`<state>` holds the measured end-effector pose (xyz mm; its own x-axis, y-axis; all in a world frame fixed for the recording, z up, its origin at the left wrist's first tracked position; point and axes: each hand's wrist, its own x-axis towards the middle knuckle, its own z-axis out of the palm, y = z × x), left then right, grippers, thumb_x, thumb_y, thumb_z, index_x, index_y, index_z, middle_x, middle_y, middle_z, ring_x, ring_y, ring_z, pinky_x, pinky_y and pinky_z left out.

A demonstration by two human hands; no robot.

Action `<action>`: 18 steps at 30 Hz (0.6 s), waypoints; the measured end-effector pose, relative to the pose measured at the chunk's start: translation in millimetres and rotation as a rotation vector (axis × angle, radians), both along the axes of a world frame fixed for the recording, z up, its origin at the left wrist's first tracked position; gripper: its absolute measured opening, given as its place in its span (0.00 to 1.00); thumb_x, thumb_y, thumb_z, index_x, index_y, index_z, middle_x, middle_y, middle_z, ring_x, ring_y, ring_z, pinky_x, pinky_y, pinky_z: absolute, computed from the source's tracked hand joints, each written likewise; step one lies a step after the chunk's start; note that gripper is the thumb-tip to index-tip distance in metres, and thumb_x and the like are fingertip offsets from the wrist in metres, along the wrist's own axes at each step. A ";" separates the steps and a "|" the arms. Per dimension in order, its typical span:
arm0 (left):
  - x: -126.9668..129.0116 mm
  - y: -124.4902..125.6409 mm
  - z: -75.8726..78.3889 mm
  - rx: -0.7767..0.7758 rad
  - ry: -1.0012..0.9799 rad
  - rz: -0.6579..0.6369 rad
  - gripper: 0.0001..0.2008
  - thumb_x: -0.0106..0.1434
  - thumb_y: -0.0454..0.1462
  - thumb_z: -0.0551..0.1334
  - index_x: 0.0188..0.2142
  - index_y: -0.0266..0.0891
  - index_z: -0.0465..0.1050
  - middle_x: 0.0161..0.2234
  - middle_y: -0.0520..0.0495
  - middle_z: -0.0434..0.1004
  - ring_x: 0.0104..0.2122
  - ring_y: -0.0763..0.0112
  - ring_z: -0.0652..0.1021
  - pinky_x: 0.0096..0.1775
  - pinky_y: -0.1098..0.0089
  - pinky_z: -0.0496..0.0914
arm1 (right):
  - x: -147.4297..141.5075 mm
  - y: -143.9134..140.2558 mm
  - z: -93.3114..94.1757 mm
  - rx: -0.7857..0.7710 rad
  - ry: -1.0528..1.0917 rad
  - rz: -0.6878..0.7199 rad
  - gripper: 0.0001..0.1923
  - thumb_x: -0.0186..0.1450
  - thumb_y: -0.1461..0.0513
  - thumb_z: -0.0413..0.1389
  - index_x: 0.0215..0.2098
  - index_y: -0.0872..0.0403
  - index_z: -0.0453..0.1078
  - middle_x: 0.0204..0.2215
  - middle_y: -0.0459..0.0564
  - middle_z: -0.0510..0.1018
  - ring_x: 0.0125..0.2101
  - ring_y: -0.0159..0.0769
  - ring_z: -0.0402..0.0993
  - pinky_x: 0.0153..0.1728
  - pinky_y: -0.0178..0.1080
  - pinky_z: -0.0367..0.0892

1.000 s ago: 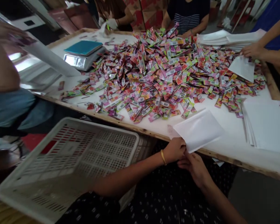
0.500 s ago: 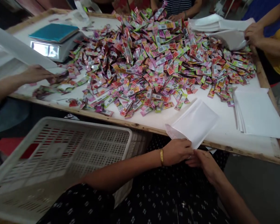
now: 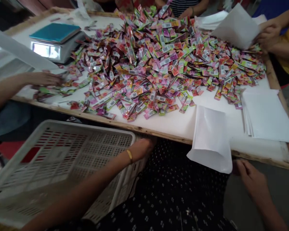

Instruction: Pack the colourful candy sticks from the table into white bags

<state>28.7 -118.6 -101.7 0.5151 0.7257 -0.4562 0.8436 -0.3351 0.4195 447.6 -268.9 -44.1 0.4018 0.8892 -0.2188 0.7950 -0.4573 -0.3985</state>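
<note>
- Your right hand (image 3: 249, 178) is low at the near edge of the worktop (image 3: 180, 123), its fingers at the bottom corner of a white bag (image 3: 210, 141); you cannot tell whether they pinch it or only touch it.
- The white bag lies half on the worktop and half hanging over its wooden rim, above your dark dotted lap.
- Your left hand (image 3: 141, 148) is off the bag, loosely curled, resting against the top corner of a white plastic crate (image 3: 62, 160) that stands to your left below the worktop.
- A big heap of colourful sachets (image 3: 154, 61) covers the middle of the worktop, just beyond the bag.
- A stack of white bags (image 3: 267, 117) lies to the right of yours, near it but not touching.
- A scale (image 3: 54, 41) with a teal top sits at the far left corner.
- Another person's hand (image 3: 44, 78) at the left rests on sachets at the heap's edge.
- At the far right, another person's hands (image 3: 267, 33) hold up a white bag (image 3: 236, 27) above the heap.
</note>
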 end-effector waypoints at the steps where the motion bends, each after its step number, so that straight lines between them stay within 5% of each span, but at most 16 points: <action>1: 11.9 0.5 4.8 0.088 -0.035 -0.007 0.08 0.62 0.33 0.57 0.31 0.36 0.76 0.33 0.44 0.76 0.33 0.68 0.76 0.38 0.70 0.68 | 1.0 -3.3 -4.6 0.132 -0.170 0.022 0.22 0.64 0.47 0.48 0.40 0.54 0.74 0.35 0.55 0.81 0.34 0.45 0.78 0.36 0.42 0.72; 5: 71.6 19.8 22.3 0.383 -0.336 -0.206 0.23 0.64 0.39 0.58 0.59 0.42 0.64 0.60 0.37 0.62 0.57 0.57 0.68 0.56 0.59 0.63 | 7.1 12.6 -17.3 0.455 -0.520 0.489 0.29 0.64 0.57 0.55 0.61 0.60 0.59 0.56 0.64 0.69 0.58 0.50 0.64 0.57 0.51 0.60; 7: 102.5 31.0 18.2 0.368 -0.529 -0.447 0.27 0.64 0.39 0.59 0.62 0.43 0.60 0.65 0.39 0.53 0.64 0.56 0.57 0.62 0.55 0.54 | 9.9 31.8 -18.7 0.477 -0.479 0.760 0.28 0.67 0.61 0.52 0.64 0.56 0.55 0.59 0.60 0.66 0.62 0.48 0.56 0.61 0.53 0.53; 10: 130.8 36.1 0.6 0.232 -0.684 -0.664 0.23 0.66 0.37 0.54 0.61 0.42 0.61 0.64 0.41 0.58 0.66 0.62 0.55 0.65 0.57 0.50 | 12.7 51.4 -18.2 0.412 -0.349 1.004 0.25 0.69 0.66 0.44 0.64 0.48 0.56 0.59 0.49 0.67 0.63 0.38 0.55 0.63 0.50 0.51; 15: 124.0 19.3 -17.0 0.083 -0.772 -0.593 0.18 0.68 0.38 0.51 0.54 0.39 0.69 0.58 0.39 0.68 0.63 0.63 0.61 0.63 0.58 0.55 | 15.1 41.4 -25.0 0.374 -0.253 1.088 0.24 0.69 0.65 0.43 0.62 0.49 0.60 0.58 0.48 0.68 0.63 0.38 0.56 0.62 0.48 0.54; 18: 123.2 10.2 -9.9 0.099 -0.770 -0.358 0.14 0.67 0.39 0.53 0.45 0.40 0.75 0.51 0.42 0.74 0.57 0.64 0.68 0.61 0.56 0.56 | 10.0 31.1 -32.8 0.400 -0.169 0.880 0.21 0.68 0.62 0.46 0.58 0.48 0.66 0.53 0.47 0.74 0.61 0.41 0.59 0.62 0.54 0.50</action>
<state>151.9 -108.3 -111.6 0.8612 0.4784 0.1715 0.1722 -0.5921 0.7873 457.6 -237.9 -76.9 -0.4413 0.8824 0.1633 0.8484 0.4696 -0.2445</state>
